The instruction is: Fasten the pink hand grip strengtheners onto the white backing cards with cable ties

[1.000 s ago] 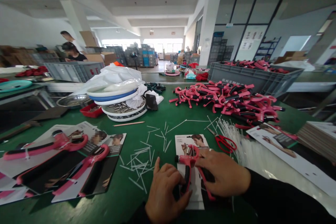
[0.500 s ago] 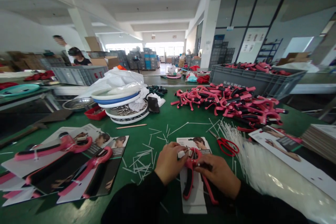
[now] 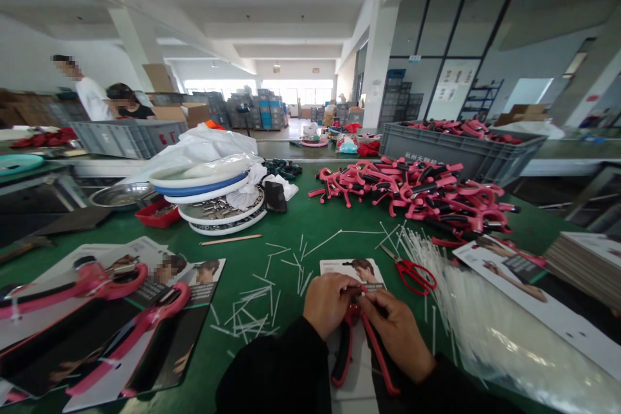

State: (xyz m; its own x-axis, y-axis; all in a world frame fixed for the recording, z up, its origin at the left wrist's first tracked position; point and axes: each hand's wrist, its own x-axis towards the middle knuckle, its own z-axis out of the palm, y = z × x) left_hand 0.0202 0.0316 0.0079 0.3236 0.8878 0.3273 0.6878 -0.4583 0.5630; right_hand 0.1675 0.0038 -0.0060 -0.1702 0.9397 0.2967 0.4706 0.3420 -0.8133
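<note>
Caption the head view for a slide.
Left hand and right hand at the head of a pink tool on a printed card, red scissors nearby.

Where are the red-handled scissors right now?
In the head view, the red-handled scissors lie on the green table right of centre, just beyond the right hand, between the card under the pliers and the bundle of white ties.

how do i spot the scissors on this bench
On the green table, find the big heap of pink-and-black tools. Between that heap and the right hand, just left of the fanned white ties, lie the scissors. Their red, looped handles set them apart from the white ties.
</note>
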